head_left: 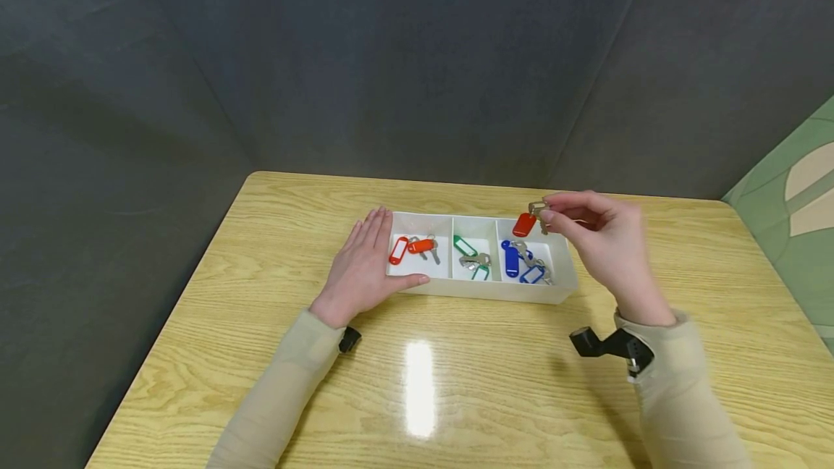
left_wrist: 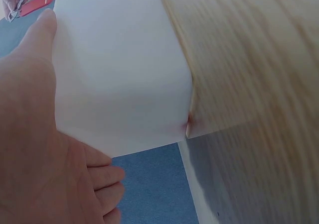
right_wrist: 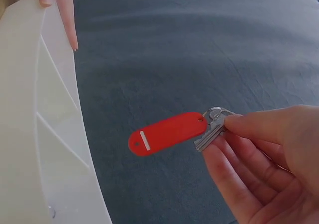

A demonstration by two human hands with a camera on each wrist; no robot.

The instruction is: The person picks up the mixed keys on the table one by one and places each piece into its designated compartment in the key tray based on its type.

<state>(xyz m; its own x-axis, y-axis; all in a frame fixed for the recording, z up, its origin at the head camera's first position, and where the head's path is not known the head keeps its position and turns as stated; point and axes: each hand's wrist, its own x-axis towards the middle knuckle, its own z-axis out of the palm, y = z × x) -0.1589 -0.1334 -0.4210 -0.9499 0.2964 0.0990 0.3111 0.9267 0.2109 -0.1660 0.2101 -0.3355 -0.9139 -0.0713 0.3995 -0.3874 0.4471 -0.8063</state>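
A white three-part box (head_left: 482, 289) lies on the table. Its left compartment holds keys with red tags (head_left: 420, 246), the middle one keys with green tags (head_left: 465, 246), the right one keys with blue tags (head_left: 512, 260). My left hand (head_left: 360, 263) rests against the box's left end, fingers straight, thumb along the front wall. Above the right compartment, my right hand (head_left: 599, 234) pinches a key (right_wrist: 213, 129) between thumb and fingers. From its ring hangs a red key tag (right_wrist: 168, 134), clear of the box in the right wrist view.
The wooden table (head_left: 260, 252) extends around the box on all sides. Behind it stands a dark grey fabric partition (head_left: 404, 71). A green patterned surface (head_left: 801, 187) shows at the far right. Black wrist cameras (head_left: 612, 347) sit on both sleeves.
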